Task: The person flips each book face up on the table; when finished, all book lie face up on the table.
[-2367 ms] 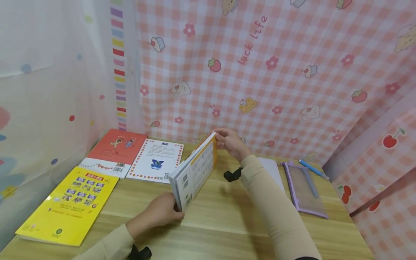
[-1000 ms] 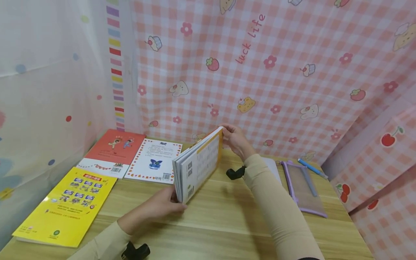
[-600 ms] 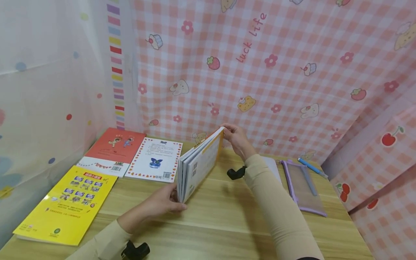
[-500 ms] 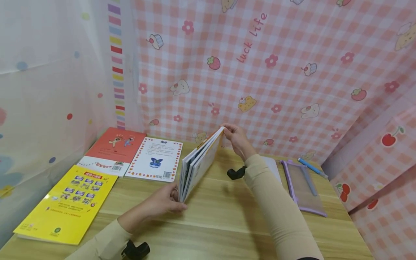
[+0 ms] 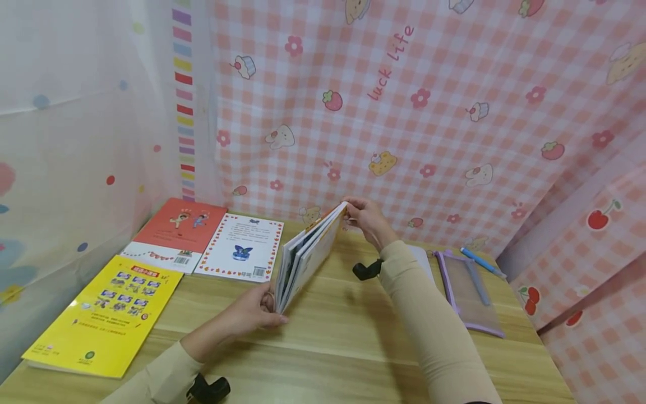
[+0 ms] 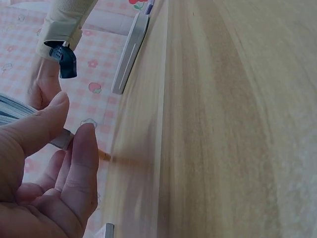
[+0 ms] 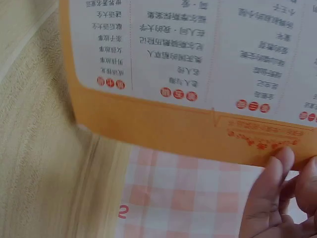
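Observation:
A book (image 5: 312,262) with a white and orange printed back cover stands tilted on edge above the wooden table. Its edge faces me, and narrow gaps show between its leaves; whether it is one book or several together I cannot tell. My left hand (image 5: 252,310) pinches its near lower corner, thumb on one side and fingers on the other. At the far upper end my right hand (image 5: 370,220) grips it with thumb and fingers. In the right wrist view the cover (image 7: 168,116) shows columns of text over an orange border, with the right hand's fingertips (image 7: 271,171) at its edge.
On the left lie a yellow book (image 5: 103,320), a red and white book (image 5: 176,230) and a white book with a butterfly (image 5: 241,247). To the right are a white flat item (image 5: 421,261), a purple-edged mesh pouch (image 5: 469,292) and a blue pen (image 5: 481,262). Checked cloth (image 5: 404,123) hangs behind.
The book has turned so that its back cover shows less and its edge more, and gaps between its leaves have widened. Both hands keep hold, with only slight shifts.

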`<action>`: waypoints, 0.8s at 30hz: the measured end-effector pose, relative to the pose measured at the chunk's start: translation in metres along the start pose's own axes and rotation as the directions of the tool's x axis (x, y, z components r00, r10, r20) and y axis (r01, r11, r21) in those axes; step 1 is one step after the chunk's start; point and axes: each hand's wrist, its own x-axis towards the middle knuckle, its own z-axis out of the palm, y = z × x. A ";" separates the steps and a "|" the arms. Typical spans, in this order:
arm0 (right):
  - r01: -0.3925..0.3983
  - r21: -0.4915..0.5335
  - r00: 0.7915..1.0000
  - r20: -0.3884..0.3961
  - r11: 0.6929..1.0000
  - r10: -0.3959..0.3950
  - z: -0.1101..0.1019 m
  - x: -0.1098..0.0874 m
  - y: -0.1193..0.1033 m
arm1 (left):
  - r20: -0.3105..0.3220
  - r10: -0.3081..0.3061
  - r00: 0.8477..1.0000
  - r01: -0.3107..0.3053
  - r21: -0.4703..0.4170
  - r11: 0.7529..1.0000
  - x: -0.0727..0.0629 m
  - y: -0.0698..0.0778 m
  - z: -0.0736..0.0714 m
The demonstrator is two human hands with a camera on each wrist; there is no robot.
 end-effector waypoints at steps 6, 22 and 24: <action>-0.055 0.068 0.998 0.044 0.996 0.052 0.000 -0.005 -0.004 | -0.027 -0.079 0.997 0.076 -0.069 0.995 -0.001 0.000 -0.003; -0.031 0.161 0.996 0.089 0.986 0.017 0.002 -0.002 0.002 | 0.118 -0.165 0.979 0.185 -0.189 0.964 -0.005 -0.001 -0.020; -0.025 0.168 0.995 0.098 0.985 0.009 0.001 -0.002 0.004 | 0.131 -0.159 0.979 0.183 -0.204 0.962 -0.005 -0.002 -0.022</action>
